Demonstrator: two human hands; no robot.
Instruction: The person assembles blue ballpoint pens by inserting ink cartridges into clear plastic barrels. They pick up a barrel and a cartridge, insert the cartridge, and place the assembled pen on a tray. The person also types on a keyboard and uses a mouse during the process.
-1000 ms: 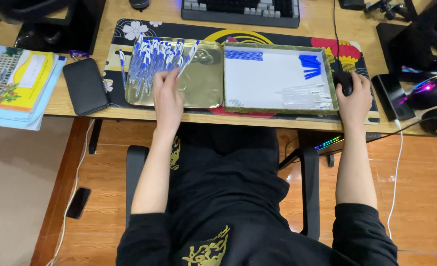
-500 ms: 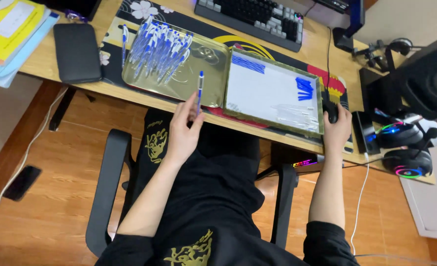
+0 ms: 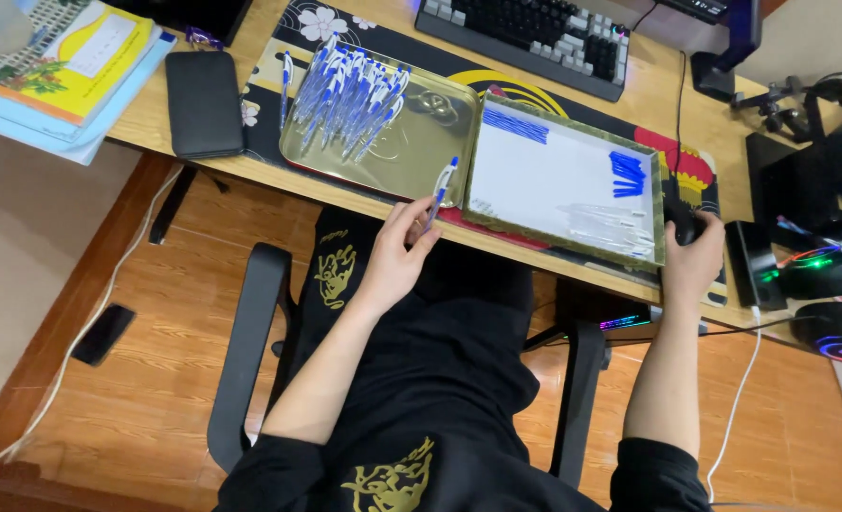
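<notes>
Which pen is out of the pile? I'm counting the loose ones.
The pen pinched in the left hand, at the gold tray's near edge.

The left hand (image 3: 394,256) held a blue-and-white pen (image 3: 441,191) between its fingers (image 3: 419,216), tilted up over the near edge of a gold tray (image 3: 428,140) where a heap of like pens (image 3: 350,95) lay at the far left. Just beside it on the bench (image 3: 142,118) sat a second tray (image 3: 573,180) lined in white, holding blue caps (image 3: 628,173), blue refills (image 3: 516,124) and clear barrels (image 3: 611,223). The right hand (image 3: 691,261) rested at that tray's right corner, closed on a small black object (image 3: 684,223); a black keyboard (image 3: 525,33) lay beyond.
</notes>
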